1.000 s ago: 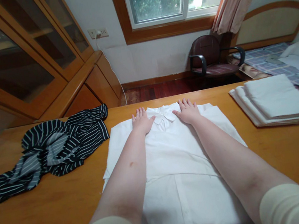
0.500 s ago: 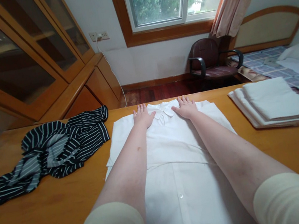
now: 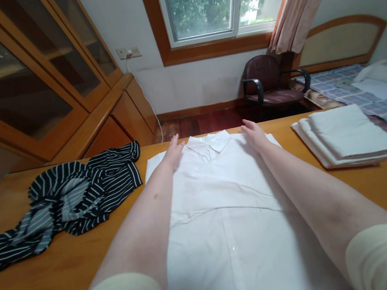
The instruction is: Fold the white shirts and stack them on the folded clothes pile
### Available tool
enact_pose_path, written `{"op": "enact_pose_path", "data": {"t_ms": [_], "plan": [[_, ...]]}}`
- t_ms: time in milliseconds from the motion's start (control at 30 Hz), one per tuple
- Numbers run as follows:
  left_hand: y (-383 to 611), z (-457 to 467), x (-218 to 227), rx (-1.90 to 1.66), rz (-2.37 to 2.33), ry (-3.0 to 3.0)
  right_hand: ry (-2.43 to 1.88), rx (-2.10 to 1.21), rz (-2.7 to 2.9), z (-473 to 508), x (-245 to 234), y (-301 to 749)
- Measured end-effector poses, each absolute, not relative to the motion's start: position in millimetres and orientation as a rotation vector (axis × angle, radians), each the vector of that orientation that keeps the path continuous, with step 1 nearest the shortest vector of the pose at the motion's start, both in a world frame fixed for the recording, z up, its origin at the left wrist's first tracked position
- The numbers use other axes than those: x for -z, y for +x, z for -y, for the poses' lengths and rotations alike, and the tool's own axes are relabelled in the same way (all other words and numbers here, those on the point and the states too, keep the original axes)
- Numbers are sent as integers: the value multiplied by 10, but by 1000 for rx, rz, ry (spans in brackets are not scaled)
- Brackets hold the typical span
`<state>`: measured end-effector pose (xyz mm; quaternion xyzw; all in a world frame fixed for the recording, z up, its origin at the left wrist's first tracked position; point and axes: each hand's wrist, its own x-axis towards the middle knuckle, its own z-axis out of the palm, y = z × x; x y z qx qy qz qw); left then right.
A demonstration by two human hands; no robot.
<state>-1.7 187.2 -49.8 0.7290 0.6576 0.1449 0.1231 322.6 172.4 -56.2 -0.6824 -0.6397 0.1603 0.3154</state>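
Note:
A folded white shirt (image 3: 225, 199) lies flat on the wooden table (image 3: 54, 287), collar (image 3: 209, 142) at the far edge. My left hand (image 3: 173, 151) rests open on the shirt's left shoulder, fingers stretched out. My right hand (image 3: 255, 135) lies open on the right shoulder, just right of the collar. Both forearms reach across the shirt's front. Neither hand holds anything.
A crumpled black-and-white striped garment (image 3: 69, 198) lies on the table to the left. A stack of folded white cloths (image 3: 348, 136) sits at the right. Beyond the table stand a dark armchair (image 3: 272, 82), a wooden glass-door cabinet (image 3: 37, 77) and a bed (image 3: 372, 85).
Both hands have slid outward from beside the collar toward the shirt's shoulders. The collar now shows fully between them.

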Motion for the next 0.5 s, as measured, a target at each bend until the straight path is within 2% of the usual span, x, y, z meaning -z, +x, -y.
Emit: {"op": "enact_pose_path", "data": {"t_ms": [100,233,333,500], "plan": [[-297,-1599,415,-382,-1780,2279,-1731,-280,1713,-1509,469,3578],[-517,-1056,422,-130,-1719,2422,-1861,-144,2083,-1080,416,3803],[-551,-727,486,35,-1744,2432,-1970,-100,2250,-808,492,3780],[-525,-549,536,56,-1827,2473,-2118,-87,2252,-653,655,3699]]}}
